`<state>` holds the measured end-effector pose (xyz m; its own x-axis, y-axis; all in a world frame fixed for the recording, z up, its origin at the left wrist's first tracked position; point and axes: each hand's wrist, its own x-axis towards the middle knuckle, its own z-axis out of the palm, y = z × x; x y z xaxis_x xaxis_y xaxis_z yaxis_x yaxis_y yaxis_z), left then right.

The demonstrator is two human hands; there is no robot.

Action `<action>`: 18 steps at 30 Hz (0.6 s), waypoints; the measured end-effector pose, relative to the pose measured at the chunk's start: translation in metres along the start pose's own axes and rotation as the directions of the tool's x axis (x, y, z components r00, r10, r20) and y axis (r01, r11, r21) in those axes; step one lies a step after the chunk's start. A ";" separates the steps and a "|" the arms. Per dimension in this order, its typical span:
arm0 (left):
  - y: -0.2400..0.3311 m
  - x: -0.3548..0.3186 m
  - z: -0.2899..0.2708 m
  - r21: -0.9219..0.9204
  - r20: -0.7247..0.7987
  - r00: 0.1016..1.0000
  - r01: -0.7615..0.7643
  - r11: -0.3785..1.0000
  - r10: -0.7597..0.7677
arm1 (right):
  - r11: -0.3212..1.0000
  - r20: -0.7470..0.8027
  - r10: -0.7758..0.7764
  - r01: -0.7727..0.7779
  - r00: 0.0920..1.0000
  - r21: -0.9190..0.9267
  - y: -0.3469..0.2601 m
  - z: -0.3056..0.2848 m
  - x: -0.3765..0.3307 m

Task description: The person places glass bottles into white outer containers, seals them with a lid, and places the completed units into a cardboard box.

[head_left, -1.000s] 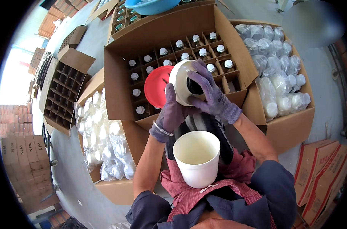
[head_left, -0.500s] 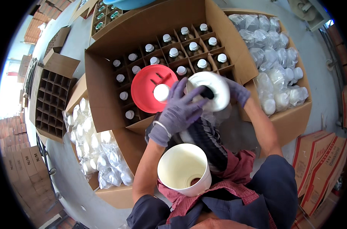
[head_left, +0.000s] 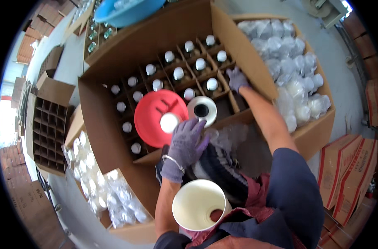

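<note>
In the head view, the left hand (head_left: 185,143), in a greyish-purple glove, lies at the near edge of a divided cardboard carton (head_left: 101,120), its thumb apart from the loosely extended fingers. Their tips overlap the near rim of a white round container with a dark centre (head_left: 202,109); I cannot tell whether they press on it. This container stands by the carton's near edge, just right of a round red dish (head_left: 149,124) that covers the dividers toward the near left corner and bears a white cap (head_left: 170,123). The gloved right hand (head_left: 238,79) reaches into the compartments beside the carton's right wall; whether its fingers are closed on anything cannot be told. White-capped bottles (head_left: 178,73) fill many compartments. A white tub (head_left: 189,207) sits tilted in the lap, and plastic-wrapped bottles (head_left: 288,68) fill a carton on the right.
</note>
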<state>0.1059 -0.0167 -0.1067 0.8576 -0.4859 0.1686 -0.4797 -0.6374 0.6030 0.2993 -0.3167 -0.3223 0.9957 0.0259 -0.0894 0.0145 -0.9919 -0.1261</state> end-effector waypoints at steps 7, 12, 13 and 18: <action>-0.027 -0.012 -0.003 -0.059 -0.138 0.988 0.066 0.996 -0.074 | 0.993 -0.023 -0.119 0.119 0.993 -0.025 -0.066 -0.092 -0.050; -0.020 0.013 0.009 -0.716 -0.098 0.899 0.235 0.657 -0.428 | 0.877 -0.481 -0.235 0.398 0.844 0.270 -0.071 -0.229 -0.164; -0.033 0.012 0.014 -0.866 -0.089 0.893 0.150 0.478 -0.441 | 0.806 -0.516 -0.244 0.468 0.821 0.363 -0.076 -0.242 -0.177; 0.025 0.004 -0.012 -0.978 0.122 0.908 0.040 -0.207 -0.401 | 0.420 -0.675 -0.175 0.674 0.717 0.607 -0.099 -0.251 -0.224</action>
<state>0.0996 -0.0267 -0.0816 0.9484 -0.2583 -0.1840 0.3148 0.6971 0.6441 0.0975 -0.2556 -0.0414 0.7734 0.1082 0.6246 0.6214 -0.3241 -0.7133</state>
